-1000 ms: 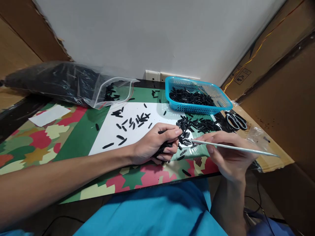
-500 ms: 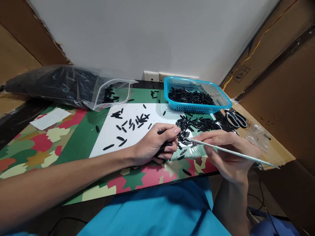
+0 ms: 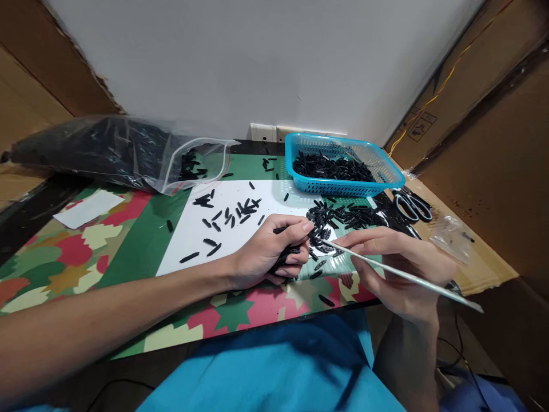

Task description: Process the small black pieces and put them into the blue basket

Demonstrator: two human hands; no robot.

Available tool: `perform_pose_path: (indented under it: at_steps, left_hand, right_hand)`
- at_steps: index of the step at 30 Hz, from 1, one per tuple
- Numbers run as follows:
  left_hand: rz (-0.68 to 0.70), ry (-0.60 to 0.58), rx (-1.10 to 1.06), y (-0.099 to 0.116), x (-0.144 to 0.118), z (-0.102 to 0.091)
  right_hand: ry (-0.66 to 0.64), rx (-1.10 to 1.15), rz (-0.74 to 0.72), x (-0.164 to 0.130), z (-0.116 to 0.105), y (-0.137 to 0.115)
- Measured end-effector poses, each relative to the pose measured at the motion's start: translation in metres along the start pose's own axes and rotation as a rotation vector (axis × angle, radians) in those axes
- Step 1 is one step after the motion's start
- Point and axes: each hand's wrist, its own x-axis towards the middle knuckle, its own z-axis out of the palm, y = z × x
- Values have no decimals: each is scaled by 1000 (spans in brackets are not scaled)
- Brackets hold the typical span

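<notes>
Black plastic pieces (image 3: 288,256) were bunched in the clenched left hand (image 3: 274,252) while the right hand (image 3: 394,269) pinched a thin rod (image 3: 403,276), many lying loose on the white sheet (image 3: 231,220), more filling the blue basket (image 3: 343,166) beyond.

Black pieces on white, green and a leafy many-coloured cover

The small pieces (image 3: 231,216) scattered at the middle are black, lying on a plain white sheet (image 3: 195,232). The table cover (image 3: 77,254) at the near left carries red, cream, orange and green leaf shapes, with a solid green band (image 3: 143,240) beside the sheet. The far-right basket (image 3: 343,187) is bright blue mesh. The thin rod (image 3: 407,277) is silver-grey. The far-left bag (image 3: 128,151) is clear over black contents. The scissors (image 3: 412,206) have black handles lined grey.
</notes>
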Motion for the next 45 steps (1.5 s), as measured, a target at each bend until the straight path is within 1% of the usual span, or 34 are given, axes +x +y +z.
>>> perform_pose_path:
  at_steps: [4, 12, 15, 19, 22, 26, 30, 37, 41, 45]
  left_hand:
    - [4, 23, -2, 0, 0, 1]
    - [49, 24, 28, -2, -2, 3]
    - [53, 57, 31, -1, -2, 5]
    - [46, 114, 45, 0, -3, 7]
    - [51, 128, 54, 0, -3, 7]
    - [33, 130, 59, -1, -4, 7]
    - [24, 161, 61, -1, -4, 7]
    - [-4, 198, 38, 1, -3, 7]
    - [-7, 165, 44, 1, -3, 7]
    - [14, 128, 49, 1, -4, 9]
  right_hand:
    - [-6, -59, -52, 0, 5, 1]
    - [-38, -173, -34, -2, 20, 1]
    - [-56, -210, -15, -3, 23, 1]
    - [-111, -264, 21, -3, 26, -1]
    - [-126, -309, 19, -3, 29, -2]
    - [-93, -344, 12, -2, 34, -2]
    - [-59, -354, 1, -1, 40, -1]
    - [-25, -472, -117, 1, 50, 3]
    - [3, -563, -136, 1, 55, 5]
    - [95, -576, -82, 1, 51, 7]
